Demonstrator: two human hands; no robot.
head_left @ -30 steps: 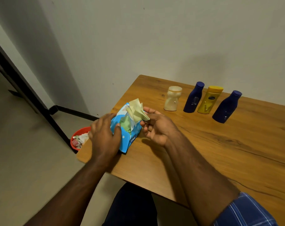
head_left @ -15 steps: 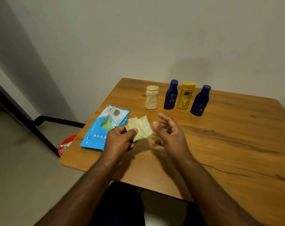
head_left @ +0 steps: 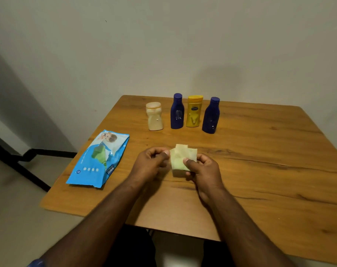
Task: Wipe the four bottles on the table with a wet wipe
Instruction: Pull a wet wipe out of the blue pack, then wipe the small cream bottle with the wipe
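A row of bottles stands upright at the back of the wooden table: a cream bottle, a dark blue bottle, a yellow bottle and a second dark blue bottle. In front of them I hold a pale green folded wet wipe just above the table. My left hand pinches its left edge. My right hand grips its right side with the thumb on top. Both hands are well short of the bottles.
A blue wet-wipe pack lies flat near the table's left edge, its flap showing a green wipe. A black metal frame runs along the floor at the left. The wall stands right behind the table.
The pack was let go and now lies on the table. The wipe moved right to the middle, and my right hand closed on it, so both hands now hold it.
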